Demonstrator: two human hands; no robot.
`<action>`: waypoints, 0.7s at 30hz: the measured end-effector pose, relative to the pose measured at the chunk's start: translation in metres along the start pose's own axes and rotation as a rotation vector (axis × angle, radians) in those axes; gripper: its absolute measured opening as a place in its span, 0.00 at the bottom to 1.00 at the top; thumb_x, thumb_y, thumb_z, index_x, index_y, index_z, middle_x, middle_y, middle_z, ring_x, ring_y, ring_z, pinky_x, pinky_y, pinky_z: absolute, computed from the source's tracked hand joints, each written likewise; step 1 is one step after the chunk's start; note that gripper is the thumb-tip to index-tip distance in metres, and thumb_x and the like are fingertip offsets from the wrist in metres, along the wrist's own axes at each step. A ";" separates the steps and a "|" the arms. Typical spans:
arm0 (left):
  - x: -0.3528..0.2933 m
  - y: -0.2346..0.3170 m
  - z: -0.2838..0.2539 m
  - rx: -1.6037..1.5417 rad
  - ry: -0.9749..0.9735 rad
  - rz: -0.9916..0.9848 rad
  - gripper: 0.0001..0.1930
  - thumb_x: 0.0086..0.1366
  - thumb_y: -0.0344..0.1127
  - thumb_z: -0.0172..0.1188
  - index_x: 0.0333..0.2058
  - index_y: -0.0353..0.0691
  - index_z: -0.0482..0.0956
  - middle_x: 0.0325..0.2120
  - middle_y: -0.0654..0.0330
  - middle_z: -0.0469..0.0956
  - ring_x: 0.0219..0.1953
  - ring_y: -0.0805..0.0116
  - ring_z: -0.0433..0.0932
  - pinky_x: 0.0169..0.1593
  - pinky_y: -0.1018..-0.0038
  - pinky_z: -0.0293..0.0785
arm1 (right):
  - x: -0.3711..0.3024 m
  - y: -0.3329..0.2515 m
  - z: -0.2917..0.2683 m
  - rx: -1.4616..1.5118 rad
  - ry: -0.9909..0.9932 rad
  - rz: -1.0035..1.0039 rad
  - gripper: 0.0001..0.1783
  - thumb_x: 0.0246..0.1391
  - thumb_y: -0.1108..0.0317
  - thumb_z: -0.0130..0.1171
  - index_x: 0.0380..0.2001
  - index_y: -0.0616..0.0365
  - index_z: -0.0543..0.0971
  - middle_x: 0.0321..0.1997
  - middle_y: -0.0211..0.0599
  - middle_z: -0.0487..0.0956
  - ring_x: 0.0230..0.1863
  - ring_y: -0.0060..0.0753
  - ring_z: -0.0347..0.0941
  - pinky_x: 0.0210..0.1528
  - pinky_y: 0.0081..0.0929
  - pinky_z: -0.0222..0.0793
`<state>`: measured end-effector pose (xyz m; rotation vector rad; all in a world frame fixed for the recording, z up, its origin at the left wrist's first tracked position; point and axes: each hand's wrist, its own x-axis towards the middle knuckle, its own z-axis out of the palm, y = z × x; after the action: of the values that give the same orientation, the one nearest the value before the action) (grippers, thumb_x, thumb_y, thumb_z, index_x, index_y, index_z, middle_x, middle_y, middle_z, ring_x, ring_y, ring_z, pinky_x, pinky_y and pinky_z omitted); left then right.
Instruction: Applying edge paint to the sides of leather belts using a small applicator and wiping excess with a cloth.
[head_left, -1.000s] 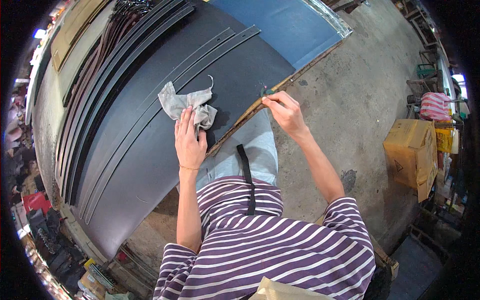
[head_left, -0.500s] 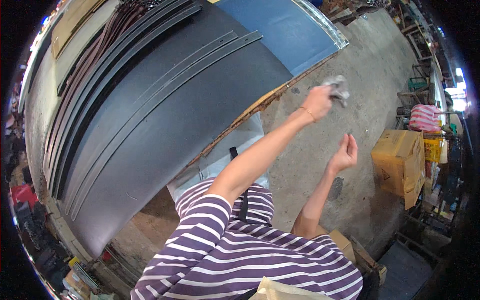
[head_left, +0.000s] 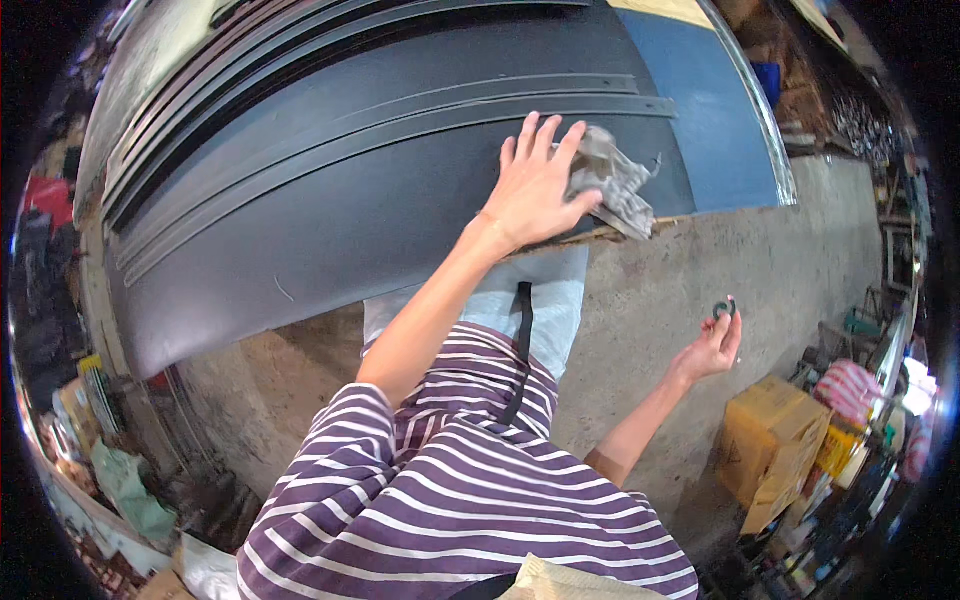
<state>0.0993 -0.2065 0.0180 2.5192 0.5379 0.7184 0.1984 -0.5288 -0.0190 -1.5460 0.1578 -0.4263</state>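
My left hand [head_left: 535,190] is open, its fingers spread over the black-covered table [head_left: 270,240] near the front edge. A crumpled grey rag [head_left: 618,185] lies against its thumb side, partly over the table edge. Just beyond my fingertips run two long dark flat strips [head_left: 420,115], side by side, with small holes at their right ends. Out to the right, over the floor, my right hand [head_left: 712,350] is closed on a small dark ring-shaped thing [head_left: 724,309] pinched at the fingertips. What exactly this thing is, I cannot tell.
More long dark strips [head_left: 330,42] lie stacked toward the far side of the table. A blue sheet [head_left: 715,120] covers its right end. On the concrete floor at right stands a cardboard box [head_left: 765,435], with a pink striped bag [head_left: 848,390] beyond it.
My left hand has come from over the floor to the table, and its fingers have opened from the rag. A dark ring-shaped thing now shows in my right fingertips. The view has turned.
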 end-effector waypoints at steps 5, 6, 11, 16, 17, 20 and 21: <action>-0.049 -0.067 -0.073 0.025 0.205 -0.224 0.24 0.55 0.39 0.69 0.50 0.38 0.79 0.50 0.49 0.75 0.54 0.49 0.72 0.59 0.58 0.69 | -0.024 -0.033 0.102 0.091 -0.329 -0.056 0.15 0.62 0.77 0.58 0.51 0.70 0.77 0.40 0.40 0.81 0.31 0.22 0.73 0.32 0.20 0.71; -0.057 -0.089 -0.079 0.101 0.270 -0.292 0.21 0.55 0.36 0.69 0.47 0.38 0.80 0.47 0.50 0.77 0.52 0.50 0.73 0.57 0.60 0.70 | -0.031 -0.040 0.120 0.135 -0.392 -0.069 0.15 0.61 0.77 0.59 0.51 0.70 0.77 0.40 0.40 0.81 0.31 0.22 0.74 0.32 0.19 0.72; -0.062 -0.145 -0.081 0.256 0.376 -0.348 0.14 0.54 0.36 0.71 0.38 0.38 0.84 0.39 0.57 0.78 0.42 0.56 0.75 0.48 0.63 0.72 | -0.066 -0.052 0.178 0.223 -0.596 -0.049 0.14 0.60 0.78 0.59 0.49 0.69 0.78 0.41 0.41 0.82 0.32 0.23 0.77 0.32 0.19 0.74; -0.054 -0.151 -0.067 0.239 0.403 -0.293 0.05 0.55 0.32 0.69 0.31 0.41 0.84 0.32 0.64 0.78 0.39 0.61 0.75 0.43 0.66 0.71 | -0.107 -0.064 0.218 0.177 -0.799 -0.048 0.12 0.60 0.77 0.61 0.47 0.67 0.80 0.41 0.38 0.82 0.33 0.20 0.77 0.34 0.17 0.74; -0.055 -0.150 -0.068 0.254 0.400 -0.290 0.04 0.55 0.31 0.69 0.30 0.41 0.84 0.32 0.64 0.78 0.38 0.61 0.75 0.43 0.66 0.71 | -0.116 -0.065 0.226 0.157 -0.845 -0.035 0.12 0.60 0.77 0.61 0.47 0.67 0.80 0.40 0.36 0.82 0.33 0.19 0.77 0.34 0.16 0.74; -0.054 -0.145 -0.071 0.222 0.383 -0.328 0.03 0.54 0.29 0.68 0.29 0.40 0.83 0.31 0.64 0.77 0.38 0.61 0.75 0.42 0.66 0.71 | -0.137 -0.068 0.258 0.063 -1.029 -0.001 0.13 0.59 0.77 0.63 0.47 0.65 0.81 0.37 0.32 0.81 0.33 0.18 0.76 0.36 0.15 0.73; -0.055 -0.144 -0.073 0.214 0.374 -0.335 0.03 0.54 0.29 0.68 0.29 0.40 0.83 0.31 0.64 0.77 0.38 0.61 0.75 0.42 0.66 0.71 | -0.143 -0.065 0.271 0.049 -1.029 0.004 0.13 0.59 0.77 0.63 0.47 0.65 0.81 0.37 0.32 0.81 0.33 0.18 0.76 0.36 0.15 0.73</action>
<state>-0.0193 -0.0917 -0.0240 2.3961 1.1906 1.0500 0.1542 -0.2219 0.0303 -1.5415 -0.6407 0.3943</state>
